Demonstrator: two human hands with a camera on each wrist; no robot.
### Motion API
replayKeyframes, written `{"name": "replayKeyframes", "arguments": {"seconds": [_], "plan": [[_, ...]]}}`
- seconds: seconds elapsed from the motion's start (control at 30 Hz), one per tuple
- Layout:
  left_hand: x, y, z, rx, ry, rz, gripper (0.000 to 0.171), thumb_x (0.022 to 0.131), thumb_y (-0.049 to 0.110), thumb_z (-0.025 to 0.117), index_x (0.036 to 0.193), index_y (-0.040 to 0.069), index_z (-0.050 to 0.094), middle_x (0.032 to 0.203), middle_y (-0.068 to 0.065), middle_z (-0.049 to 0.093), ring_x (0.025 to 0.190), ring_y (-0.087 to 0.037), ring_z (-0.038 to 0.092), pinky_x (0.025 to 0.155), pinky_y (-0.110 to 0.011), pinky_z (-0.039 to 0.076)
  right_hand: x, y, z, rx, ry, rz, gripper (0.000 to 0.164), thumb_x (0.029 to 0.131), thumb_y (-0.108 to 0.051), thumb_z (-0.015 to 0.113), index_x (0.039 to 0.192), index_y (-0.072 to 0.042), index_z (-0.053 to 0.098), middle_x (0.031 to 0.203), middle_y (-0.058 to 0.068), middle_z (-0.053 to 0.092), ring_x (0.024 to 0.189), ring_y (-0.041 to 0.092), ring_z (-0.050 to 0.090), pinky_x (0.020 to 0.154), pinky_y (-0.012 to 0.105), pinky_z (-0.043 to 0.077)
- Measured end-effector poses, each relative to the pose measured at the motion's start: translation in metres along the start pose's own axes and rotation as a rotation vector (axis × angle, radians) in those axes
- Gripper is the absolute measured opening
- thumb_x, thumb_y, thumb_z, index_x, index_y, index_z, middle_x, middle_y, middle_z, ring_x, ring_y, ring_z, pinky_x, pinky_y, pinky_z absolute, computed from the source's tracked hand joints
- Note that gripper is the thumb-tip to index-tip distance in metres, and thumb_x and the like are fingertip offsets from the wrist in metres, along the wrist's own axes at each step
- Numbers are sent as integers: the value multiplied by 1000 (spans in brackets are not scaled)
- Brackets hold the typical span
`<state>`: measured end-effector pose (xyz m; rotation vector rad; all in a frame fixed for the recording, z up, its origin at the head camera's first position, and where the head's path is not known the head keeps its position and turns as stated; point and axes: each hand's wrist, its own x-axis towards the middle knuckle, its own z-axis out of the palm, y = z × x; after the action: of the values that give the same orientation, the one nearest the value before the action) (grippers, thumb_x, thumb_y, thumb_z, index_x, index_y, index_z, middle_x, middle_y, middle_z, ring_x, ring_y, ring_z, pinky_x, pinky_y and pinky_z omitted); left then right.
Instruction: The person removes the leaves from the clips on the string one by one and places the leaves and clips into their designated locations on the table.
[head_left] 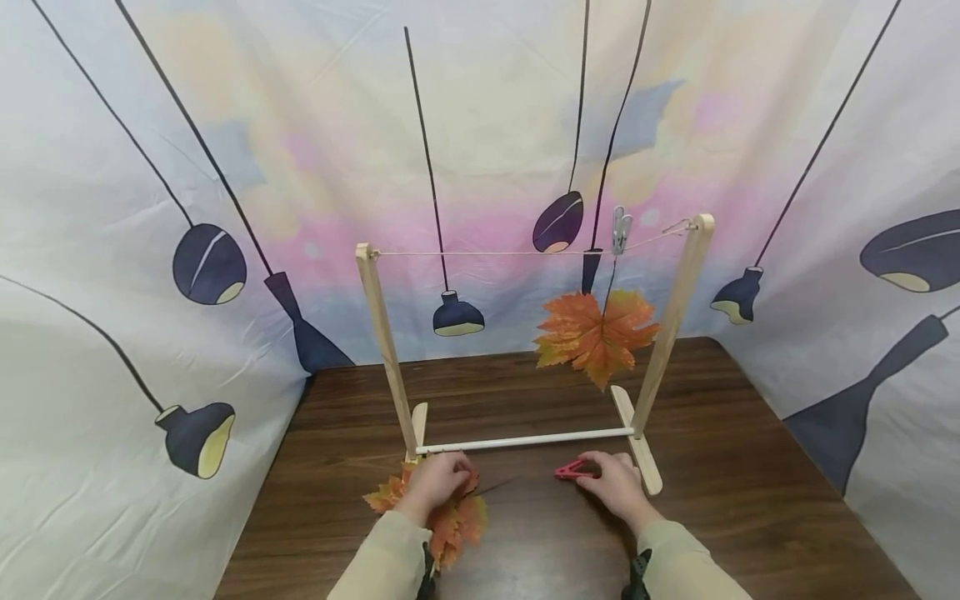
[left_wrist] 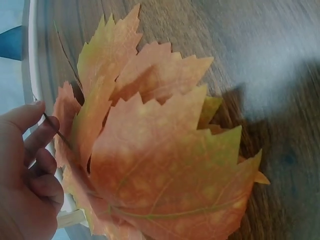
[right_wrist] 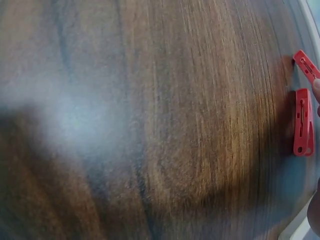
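Observation:
My left hand (head_left: pixel 438 481) is low over the table at the left foot of a wooden frame. Its thumb and a finger pinch the thin dark stem of an orange artificial maple leaf (left_wrist: pixel 165 165). Other leaves overlap it, partly hidden. On the right, my right hand (head_left: pixel 617 483) pinches a red clothespin (right_wrist: pixel 306 66) at one end; only fingertips show in the right wrist view. A second red clothespin (right_wrist: pixel 301 122) lies beside it on the table. Another orange maple leaf (head_left: pixel 597 333) hangs by its stem from a grey clothespin (head_left: pixel 620 229) on the frame's string.
The wooden frame has a left post (head_left: pixel 387 350), a right post (head_left: pixel 672 325), a white lower bar (head_left: pixel 525 439) and a thin string (head_left: pixel 487 253) across the top. It stands on a dark wood table (head_left: pixel 720 533). A lamp-patterned cloth (head_left: pixel 480 150) hangs behind and at both sides.

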<state>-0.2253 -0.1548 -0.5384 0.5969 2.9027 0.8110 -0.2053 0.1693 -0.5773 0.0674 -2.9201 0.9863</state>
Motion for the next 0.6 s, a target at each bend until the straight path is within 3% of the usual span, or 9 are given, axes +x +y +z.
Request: {"name": "replayKeyframes", "arguments": {"seconds": [0.3, 0.6], "plan": [[-2, -3, -2, -57, -13, -33, 10, 91, 13, 60, 96, 16, 68, 87, 3, 65, 76, -16, 59, 65, -37, 46, -1, 1, 2, -86, 28, -33, 34, 74, -25, 80, 105, -15, 70, 103, 3, 67, 98, 30, 46, 73, 43, 31], [-3, -6, 2, -76, 1, -25, 11, 91, 15, 61, 97, 18, 68, 89, 4, 66, 79, -16, 61, 68, -38, 48, -4, 3, 3, -131, 17, -26, 35, 74, -28, 80, 105, -16, 71, 103, 2, 67, 100, 30, 46, 71, 42, 30]]}}
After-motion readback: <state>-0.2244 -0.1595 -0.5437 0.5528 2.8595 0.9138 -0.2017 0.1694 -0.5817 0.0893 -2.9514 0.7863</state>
